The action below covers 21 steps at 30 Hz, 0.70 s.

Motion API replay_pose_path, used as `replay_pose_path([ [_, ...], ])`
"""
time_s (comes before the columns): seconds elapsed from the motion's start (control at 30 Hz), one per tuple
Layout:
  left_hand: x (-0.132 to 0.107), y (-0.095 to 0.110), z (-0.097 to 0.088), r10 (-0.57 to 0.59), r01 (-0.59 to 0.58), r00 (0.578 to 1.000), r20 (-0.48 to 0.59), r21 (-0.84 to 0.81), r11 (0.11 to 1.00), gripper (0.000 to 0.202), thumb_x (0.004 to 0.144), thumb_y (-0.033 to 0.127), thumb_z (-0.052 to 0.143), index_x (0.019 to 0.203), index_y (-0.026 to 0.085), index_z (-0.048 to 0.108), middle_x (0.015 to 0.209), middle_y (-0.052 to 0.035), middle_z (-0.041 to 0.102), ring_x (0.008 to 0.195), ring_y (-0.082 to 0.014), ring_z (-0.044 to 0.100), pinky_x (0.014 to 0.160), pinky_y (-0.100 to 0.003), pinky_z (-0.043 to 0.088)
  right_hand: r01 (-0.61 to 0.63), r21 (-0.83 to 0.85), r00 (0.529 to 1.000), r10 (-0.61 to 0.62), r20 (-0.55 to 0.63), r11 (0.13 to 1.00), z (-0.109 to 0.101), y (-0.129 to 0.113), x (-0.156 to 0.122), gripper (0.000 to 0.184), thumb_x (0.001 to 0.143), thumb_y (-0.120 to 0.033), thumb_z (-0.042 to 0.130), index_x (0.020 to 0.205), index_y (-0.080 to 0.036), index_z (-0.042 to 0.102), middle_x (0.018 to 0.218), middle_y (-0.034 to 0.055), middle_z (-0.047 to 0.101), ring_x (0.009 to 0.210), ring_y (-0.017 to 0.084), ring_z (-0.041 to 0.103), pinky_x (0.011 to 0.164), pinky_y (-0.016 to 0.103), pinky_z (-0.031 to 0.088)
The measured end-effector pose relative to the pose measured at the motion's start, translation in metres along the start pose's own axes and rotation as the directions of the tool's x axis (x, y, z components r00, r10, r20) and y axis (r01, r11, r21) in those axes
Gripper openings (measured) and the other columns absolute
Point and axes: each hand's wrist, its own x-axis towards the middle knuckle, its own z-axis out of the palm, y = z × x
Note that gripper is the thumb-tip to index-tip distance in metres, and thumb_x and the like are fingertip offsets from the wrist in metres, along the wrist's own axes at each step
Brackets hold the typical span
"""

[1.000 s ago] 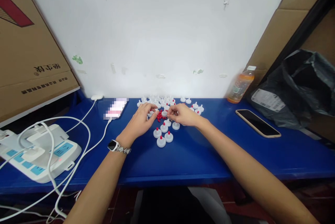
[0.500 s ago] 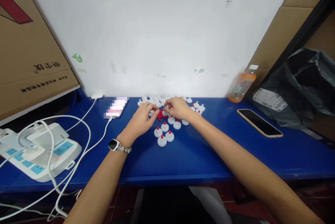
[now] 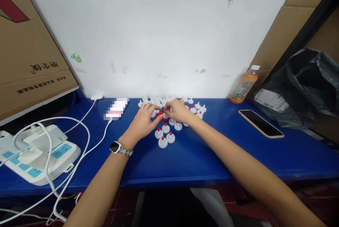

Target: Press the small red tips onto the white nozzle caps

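Observation:
My left hand (image 3: 144, 119) hovers low at the left of a pile of small red tips (image 3: 160, 113), its thumb and forefinger apart with nothing visible between them. From the other side, my right hand (image 3: 177, 110) pinches its thumb and fingers together above the pile; what they grip is too small to make out. A white round cap shows partly under those fingertips. Nearer to me stand several white nozzle caps (image 3: 162, 143) with red tips on their spouts. Behind my hands, several white nozzle caps (image 3: 145, 99) with bare spouts crowd along the wall.
On the blue table (image 3: 180, 163), a phone (image 3: 261, 123) lies at right, near an orange drink bottle (image 3: 243, 87) and a dark plastic bag (image 3: 293, 92). At left are another phone (image 3: 116, 108), a power strip (image 3: 39, 159) with loose white cables, and a cardboard box (image 3: 34, 43).
My left thumb and forefinger have spread slightly apart over the red tips. My right fingertips have shifted slightly left and closer together. The whole view has moved a little.

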Motion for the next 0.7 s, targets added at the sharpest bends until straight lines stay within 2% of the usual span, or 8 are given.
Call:
replay_pose_path([
  [0.1, 0.000, -0.001, 0.000, 0.000, 0.000, 1.000, -0.003, 0.014, 1.000, 0.032, 0.096, 0.041, 0.053, 0.120, 0.022, 0.059, 0.119, -0.0078, 0.062, 0.113, -0.0270, 0.051, 0.099, -0.044, 0.044, 0.020, 0.212, 0.998, -0.005, -0.067, 0.977, -0.005, -0.004, -0.001, 0.010, 0.084, -0.018, 0.061, 0.082, -0.018, 0.071, 0.081, 0.0030, 0.073, 0.081, 0.018, 0.063, 0.082, 0.034, 0.039],
  [0.17, 0.000, -0.001, 0.001, 0.003, -0.003, 1.000, -0.002, 0.011, 1.000, 0.035, 0.095, 0.042, 0.055, 0.124, 0.022, 0.056, 0.122, -0.0079, 0.062, 0.115, -0.0274, 0.051, 0.100, -0.045, 0.044, 0.075, 0.398, 0.994, -0.038, -0.099, 0.914, -0.011, -0.009, -0.006, 0.011, 0.085, -0.023, 0.062, 0.086, -0.018, 0.071, 0.084, 0.0029, 0.073, 0.081, 0.017, 0.064, 0.077, 0.031, 0.042],
  [0.27, -0.001, -0.001, 0.001, -0.023, 0.024, 0.998, 0.056, -0.009, 1.000, 0.033, 0.097, 0.041, 0.051, 0.125, 0.023, 0.056, 0.112, -0.0078, 0.065, 0.107, -0.0273, 0.056, 0.095, -0.044, 0.046, 0.120, 0.532, 0.992, -0.086, -0.088, 0.838, -0.015, -0.016, -0.014, 0.017, 0.088, -0.031, 0.060, 0.092, -0.018, 0.071, 0.086, 0.0026, 0.073, 0.081, 0.017, 0.064, 0.076, 0.030, 0.044],
  [0.33, -0.002, -0.002, 0.001, -0.055, 0.056, 0.995, 0.088, -0.011, 0.998, 0.031, 0.098, 0.040, 0.047, 0.122, 0.022, 0.057, 0.105, -0.0083, 0.066, 0.103, -0.0274, 0.058, 0.091, -0.044, 0.047, 0.105, 0.438, 0.992, -0.066, -0.103, 0.893, -0.014, -0.016, -0.019, 0.020, 0.090, -0.034, 0.059, 0.097, -0.019, 0.071, 0.086, 0.0027, 0.073, 0.082, 0.018, 0.062, 0.080, 0.033, 0.042],
  [0.43, -0.003, -0.005, 0.000, -0.085, 0.084, 0.995, 0.055, 0.010, 0.996, 0.034, 0.098, 0.042, 0.046, 0.122, 0.020, 0.055, 0.111, -0.0107, 0.064, 0.109, -0.0291, 0.057, 0.095, -0.046, 0.046, 0.102, 0.112, 0.992, -0.093, -0.080, 0.988, -0.010, -0.011, -0.025, 0.018, 0.085, -0.035, 0.065, 0.094, -0.021, 0.072, 0.087, 0.0040, 0.071, 0.092, 0.022, 0.057, 0.088, 0.039, 0.034],
  [0.5, -0.003, -0.006, 0.000, -0.105, 0.104, 0.994, 0.033, 0.024, 0.994, 0.036, 0.098, 0.044, 0.045, 0.123, 0.020, 0.055, 0.114, -0.0116, 0.064, 0.112, -0.0301, 0.056, 0.097, -0.048, 0.045, 0.133, -0.072, 0.991, -0.133, 0.001, 0.989, -0.008, -0.007, -0.027, 0.016, 0.081, -0.035, 0.070, 0.088, -0.022, 0.073, 0.088, 0.0058, 0.068, 0.096, 0.026, 0.053, 0.088, 0.041, 0.030],
  [0.57, -0.003, -0.007, 0.000, -0.121, 0.120, 0.992, 0.037, 0.026, 0.992, 0.036, 0.097, 0.045, 0.046, 0.123, 0.021, 0.055, 0.115, -0.0116, 0.064, 0.113, -0.0307, 0.056, 0.098, -0.049, 0.045, 0.152, -0.177, 0.988, -0.144, 0.057, 0.972, -0.006, -0.005, -0.026, 0.016, 0.081, -0.037, 0.070, 0.085, -0.022, 0.074, 0.089, 0.0076, 0.066, 0.096, 0.027, 0.050, 0.086, 0.041, 0.029],
  [0.7, -0.003, -0.006, 0.001, -0.106, 0.105, 0.993, 0.055, 0.019, 0.994, 0.035, 0.097, 0.043, 0.046, 0.122, 0.021, 0.055, 0.119, -0.0110, 0.064, 0.114, -0.0305, 0.055, 0.098, -0.050, 0.045, 0.169, -0.241, 0.983, -0.145, 0.113, 0.956, -0.003, -0.003, -0.021, 0.016, 0.084, -0.037, 0.068, 0.085, -0.023, 0.076, 0.091, 0.0093, 0.065, 0.099, 0.028, 0.048, 0.085, 0.042, 0.027],
])
